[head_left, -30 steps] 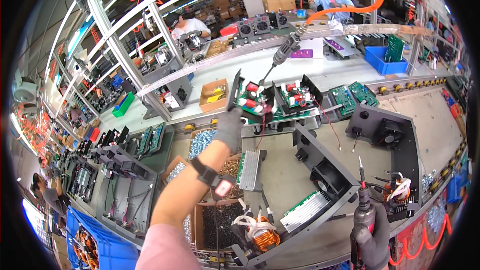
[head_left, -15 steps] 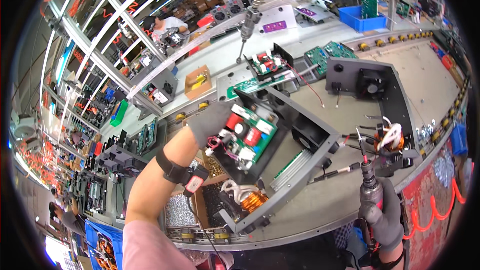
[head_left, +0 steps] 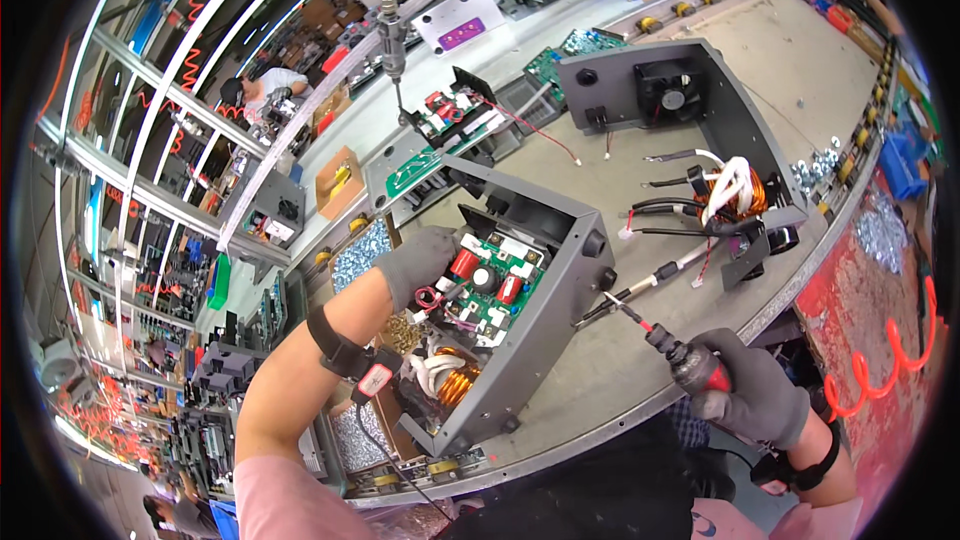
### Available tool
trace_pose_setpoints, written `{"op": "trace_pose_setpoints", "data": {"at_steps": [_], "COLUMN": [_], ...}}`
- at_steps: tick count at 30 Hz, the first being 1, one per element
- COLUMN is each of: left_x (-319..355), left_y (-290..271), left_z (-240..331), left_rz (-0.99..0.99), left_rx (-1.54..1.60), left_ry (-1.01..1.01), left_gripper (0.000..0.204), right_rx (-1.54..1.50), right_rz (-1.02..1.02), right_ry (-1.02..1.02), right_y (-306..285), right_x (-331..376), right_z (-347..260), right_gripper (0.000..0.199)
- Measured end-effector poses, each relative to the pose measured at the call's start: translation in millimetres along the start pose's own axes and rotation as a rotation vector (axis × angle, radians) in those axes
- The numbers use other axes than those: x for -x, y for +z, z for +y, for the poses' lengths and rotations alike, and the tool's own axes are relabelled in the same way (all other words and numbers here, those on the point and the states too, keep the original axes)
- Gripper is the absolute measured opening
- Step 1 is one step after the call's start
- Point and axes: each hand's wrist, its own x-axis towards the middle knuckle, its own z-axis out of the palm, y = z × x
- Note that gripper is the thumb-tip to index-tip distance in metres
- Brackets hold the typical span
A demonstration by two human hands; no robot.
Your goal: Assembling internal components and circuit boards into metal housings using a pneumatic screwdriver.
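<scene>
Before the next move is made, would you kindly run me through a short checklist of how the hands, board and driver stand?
1. Left hand at the board: ok, it is at the board's left edge.
2. Board within the case walls: ok.
3. Board fully seated: cannot tell, its underside is hidden.
4. Pink wires clear of the left hand: not ok, they loop right beside the glove.
5. Driver held in the right hand: ok.
6. Driver tip clear of the case: cannot tell, they nearly meet in this view.
</scene>
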Motion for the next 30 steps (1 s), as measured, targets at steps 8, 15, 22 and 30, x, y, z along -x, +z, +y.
{"op": "trace_pose_setpoints", "data": {"at_steps": [8, 15, 22, 30], "left_x": [-0.3, -3.6, -2.6, -4.8], "left_y": [-4.1, -18.0, -24.8, -6.4], "left_z": [0.5, 10.7, 16.9, 4.6], "left_rz": [0.054, 0.038, 0.139, 0.083], "left_rx": [0.009, 0.164, 0.045, 0.129], "left_ry": [0.106, 0.091, 0.152, 0.093], "left_gripper": [0.022, 0.027, 0.031, 0.026], "right_rx": [0.207, 0.347, 0.512, 0.607], "right_rz": [-0.128, -0.067, -0.044, -0.064], "right_ry": [0.125, 0.053, 0.030, 0.012], "right_y": [-2.8, 1.0, -1.4, -6.4], "right_x": [-16.1, -25.2, -35.8, -43.1], "right_z": [-22.7, -23.5, -36.1, -47.9], "right_gripper": [0.084, 0.077, 0.059, 0.057]}}
